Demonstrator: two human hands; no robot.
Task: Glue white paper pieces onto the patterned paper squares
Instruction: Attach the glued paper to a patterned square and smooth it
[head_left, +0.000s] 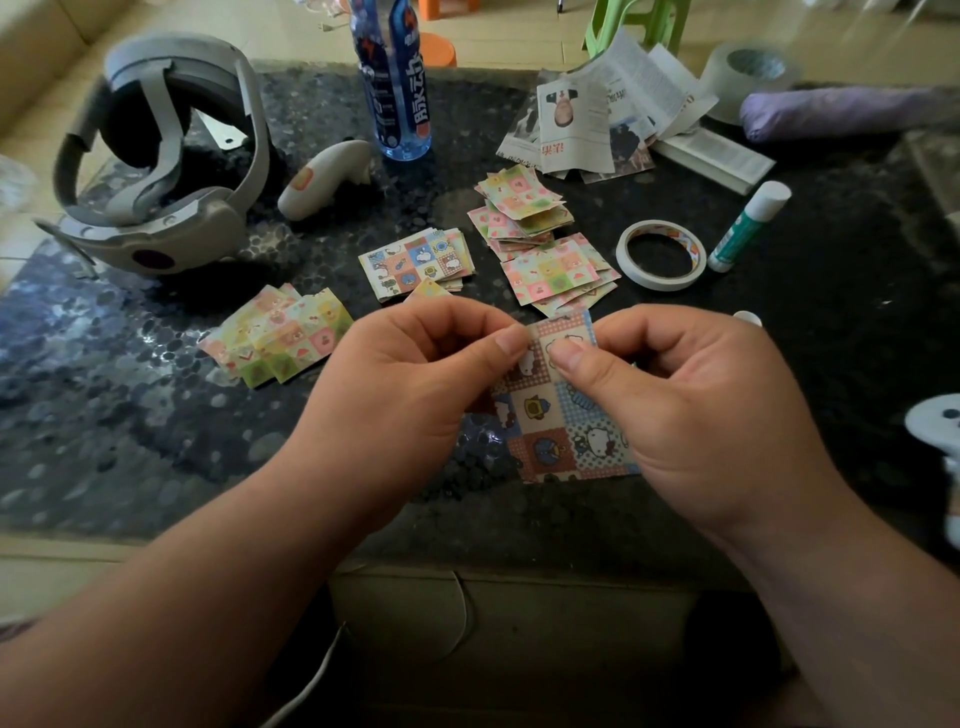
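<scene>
Both hands are working above the near edge of the table, a dark speckled top; the left hand is pinching the upper edge of a patterned paper square between its thumb and curled fingers; the right hand is pinching the same edge just beside it, the two thumb tips nearly touching; the square, printed with cartoon figures on checked pink and blue panels, is hanging tilted over the near edge, right of its middle, with the right hand covering part of its right side; whether a white piece is sitting between the fingers cannot be told

Beyond the hands, loose piles of further squares are lying around the table's middle: a yellow-green pile toward the left, a blue-toned pile at the centre, a pink pile to its right and a crumpled pile just behind that one; a roll of tape is lying flat beside the pink pile, and a glue stick with a white cap is lying just beside the roll, toward the right edge

A grey headset is occupying the far left corner, a white controller lying near it; a blue bottle is standing at the far edge; torn printed pages are lying toward the far right corner, with a purple umbrella lying beyond them
</scene>
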